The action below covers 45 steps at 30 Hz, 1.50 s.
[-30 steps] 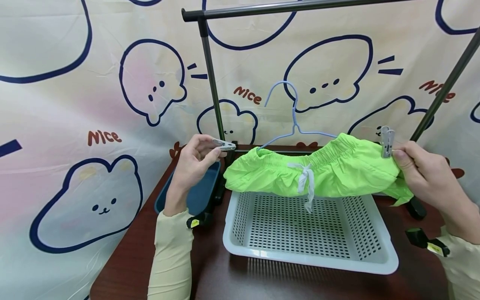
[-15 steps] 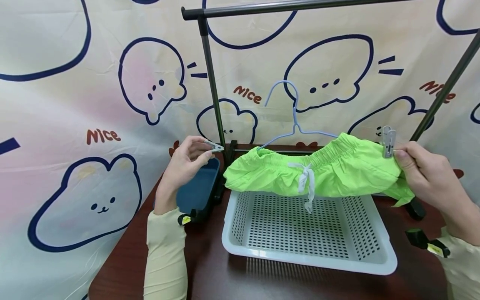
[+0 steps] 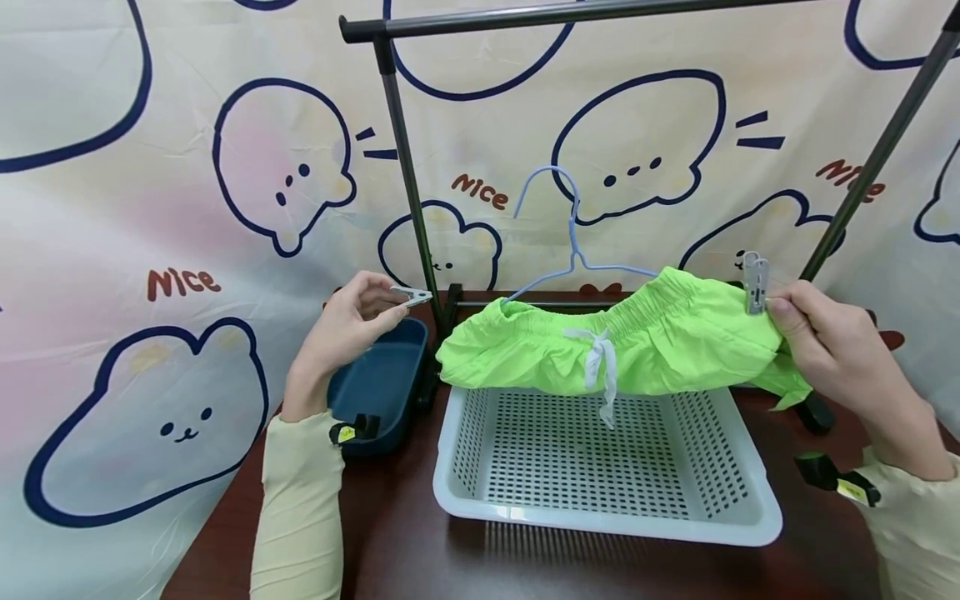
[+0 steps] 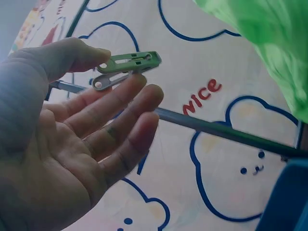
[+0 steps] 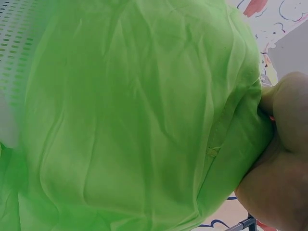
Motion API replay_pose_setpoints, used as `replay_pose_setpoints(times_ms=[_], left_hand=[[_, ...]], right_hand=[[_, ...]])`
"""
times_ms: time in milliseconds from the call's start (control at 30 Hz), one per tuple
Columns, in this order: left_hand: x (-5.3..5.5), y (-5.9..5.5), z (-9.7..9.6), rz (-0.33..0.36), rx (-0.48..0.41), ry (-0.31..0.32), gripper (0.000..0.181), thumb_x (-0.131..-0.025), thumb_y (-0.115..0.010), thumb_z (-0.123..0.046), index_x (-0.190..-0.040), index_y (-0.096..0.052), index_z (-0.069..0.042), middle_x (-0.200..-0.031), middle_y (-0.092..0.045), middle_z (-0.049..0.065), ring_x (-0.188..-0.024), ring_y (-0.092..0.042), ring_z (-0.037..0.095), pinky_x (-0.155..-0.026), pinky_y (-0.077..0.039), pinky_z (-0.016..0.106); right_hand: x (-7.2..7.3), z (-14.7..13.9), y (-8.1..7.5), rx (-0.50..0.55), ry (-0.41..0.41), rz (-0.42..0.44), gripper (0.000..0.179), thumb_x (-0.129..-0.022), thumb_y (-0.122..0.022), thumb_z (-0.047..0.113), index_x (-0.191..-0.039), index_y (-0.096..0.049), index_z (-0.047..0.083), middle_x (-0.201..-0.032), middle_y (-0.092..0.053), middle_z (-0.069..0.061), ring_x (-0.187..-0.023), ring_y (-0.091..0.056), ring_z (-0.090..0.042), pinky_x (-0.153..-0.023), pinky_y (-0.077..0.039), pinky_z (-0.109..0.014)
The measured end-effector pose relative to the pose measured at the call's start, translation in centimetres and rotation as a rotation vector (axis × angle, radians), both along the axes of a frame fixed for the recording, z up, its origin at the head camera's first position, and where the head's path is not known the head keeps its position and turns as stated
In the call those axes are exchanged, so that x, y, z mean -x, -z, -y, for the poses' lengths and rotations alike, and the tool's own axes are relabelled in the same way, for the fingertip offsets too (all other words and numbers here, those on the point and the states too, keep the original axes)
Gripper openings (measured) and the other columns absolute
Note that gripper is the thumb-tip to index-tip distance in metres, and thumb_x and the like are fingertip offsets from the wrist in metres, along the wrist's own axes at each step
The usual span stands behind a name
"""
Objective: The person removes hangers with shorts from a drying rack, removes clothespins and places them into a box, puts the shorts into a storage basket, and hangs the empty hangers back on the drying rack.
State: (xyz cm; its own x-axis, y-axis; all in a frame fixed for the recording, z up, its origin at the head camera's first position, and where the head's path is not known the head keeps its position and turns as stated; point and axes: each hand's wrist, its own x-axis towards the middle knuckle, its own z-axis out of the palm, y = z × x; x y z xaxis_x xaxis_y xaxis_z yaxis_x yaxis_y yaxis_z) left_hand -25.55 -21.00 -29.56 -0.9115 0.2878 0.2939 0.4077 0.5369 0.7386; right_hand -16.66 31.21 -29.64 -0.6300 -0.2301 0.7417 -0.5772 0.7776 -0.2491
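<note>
Bright green shorts (image 3: 637, 350) with a white drawstring hang from a light blue hanger (image 3: 575, 242) above the basket. At their right end my right hand (image 3: 840, 346) pinches the fabric, just beside a grey clothespin (image 3: 756, 283) clipped upright on the waistband. My left hand (image 3: 345, 325) is apart from the shorts, left of them, and pinches a second clothespin (image 4: 130, 67) between thumb and forefinger; its other fingers are loosely extended in the left wrist view. In the right wrist view, green fabric (image 5: 134, 115) fills most of the picture and hides the fingertips.
A white perforated basket (image 3: 607, 521) stands on the dark brown table (image 3: 405, 550) below the shorts. Left of it sits a blue tray (image 3: 382, 383). A dark metal rack (image 3: 408, 167) rises behind, its top bar crossing overhead. A printed cloth backdrop (image 3: 180, 192) covers the wall.
My left hand has moved left, away from the shorts and over the blue tray, with the clothespin still pinched. The right hand keeps its hold on the shorts. The head view has shifted slightly right.
</note>
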Motion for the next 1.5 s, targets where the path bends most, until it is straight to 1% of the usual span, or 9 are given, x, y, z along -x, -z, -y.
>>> replay_pose_setpoints(times_ms=[133,233,333,433,667,867,1067,1267,1500], left_hand=[[0.2,0.1,0.9,0.009,0.074,-0.009,0.034,-0.096,-0.064,-0.027,-0.124,-0.055,-0.009,-0.117,-0.07,0.014,-0.1,-0.068,0.022,-0.085,-0.051,0.031],[0.4,-0.1,1.5,0.029,0.124,-0.008,0.036,-0.096,-0.064,-0.031,-0.125,-0.057,-0.011,-0.117,-0.07,0.013,-0.1,-0.067,0.024,-0.088,-0.052,0.037],[0.7,-0.5,1.8,0.043,0.169,-0.006,0.037,-0.096,-0.063,-0.035,-0.126,-0.058,-0.013,-0.117,-0.07,0.012,-0.102,-0.066,0.025,-0.093,-0.051,0.044],[0.9,-1.0,2.0,0.04,0.223,-0.009,0.038,-0.096,-0.063,-0.038,-0.124,-0.06,-0.013,-0.115,-0.071,0.012,-0.1,-0.066,0.026,-0.094,-0.05,0.049],[1.8,-2.2,1.8,0.011,0.351,-0.009,0.031,-0.096,-0.063,-0.036,-0.117,-0.066,-0.014,-0.107,-0.074,0.01,-0.093,-0.066,0.025,-0.09,-0.051,0.048],[2.5,-2.9,1.8,0.052,0.439,0.003,0.034,-0.096,-0.062,-0.035,-0.118,-0.067,-0.01,-0.106,-0.073,0.012,-0.093,-0.064,0.025,-0.085,-0.051,0.045],[3.5,-2.8,1.8,0.106,0.516,-0.001,0.034,-0.097,-0.06,-0.034,-0.118,-0.067,-0.008,-0.107,-0.071,0.011,-0.094,-0.061,0.024,-0.086,-0.051,0.043],[4.3,-2.4,1.8,0.14,0.545,0.0,0.035,-0.098,-0.06,-0.034,-0.121,-0.065,-0.007,-0.111,-0.07,0.014,-0.097,-0.063,0.028,-0.089,-0.052,0.047],[5.1,-2.0,2.6,0.16,0.574,-0.002,0.029,-0.096,-0.063,-0.03,-0.115,-0.065,-0.009,-0.113,-0.07,0.017,-0.098,-0.066,0.03,-0.088,-0.053,0.049]], right_hand=[[0.1,0.0,-0.1,-0.004,0.01,-0.003,0.011,-0.099,-0.052,0.003,-0.099,-0.06,-0.004,-0.083,-0.047,0.009,-0.07,-0.036,0.009,-0.057,-0.031,-0.011],[0.0,0.0,-0.1,-0.01,0.02,-0.001,0.013,-0.1,-0.051,0.004,-0.1,-0.061,-0.004,-0.085,-0.048,0.009,-0.071,-0.036,0.009,-0.058,-0.031,-0.01],[0.0,0.0,-0.1,-0.014,0.022,-0.001,0.013,-0.1,-0.051,0.005,-0.101,-0.061,-0.004,-0.084,-0.049,0.008,-0.071,-0.036,0.009,-0.058,-0.032,-0.01],[-0.1,0.0,-0.1,-0.014,0.018,-0.003,0.013,-0.1,-0.051,0.005,-0.101,-0.061,-0.004,-0.082,-0.047,0.007,-0.071,-0.036,0.009,-0.057,-0.031,-0.011],[-0.1,0.0,-0.1,-0.015,0.03,0.009,0.014,-0.101,-0.05,0.006,-0.1,-0.06,-0.003,-0.079,-0.045,0.006,-0.069,-0.036,0.008,-0.056,-0.031,-0.012],[-0.2,0.1,-0.1,-0.016,0.031,0.018,0.014,-0.101,-0.049,0.006,-0.101,-0.06,-0.003,-0.078,-0.044,0.005,-0.069,-0.036,0.008,-0.055,-0.031,-0.012],[-0.3,0.1,0.0,-0.01,0.032,0.024,0.014,-0.102,-0.049,0.006,-0.1,-0.061,-0.002,-0.078,-0.044,0.007,-0.068,-0.036,0.007,-0.055,-0.031,-0.013],[-0.3,0.0,0.1,-0.015,0.037,0.022,0.015,-0.102,-0.049,0.006,-0.101,-0.061,-0.002,-0.078,-0.044,0.007,-0.068,-0.035,0.007,-0.055,-0.031,-0.013],[-0.2,0.1,0.0,-0.016,0.028,0.019,0.014,-0.101,-0.05,0.006,-0.1,-0.061,-0.002,-0.078,-0.043,0.009,-0.068,-0.035,0.007,-0.055,-0.03,-0.013]])
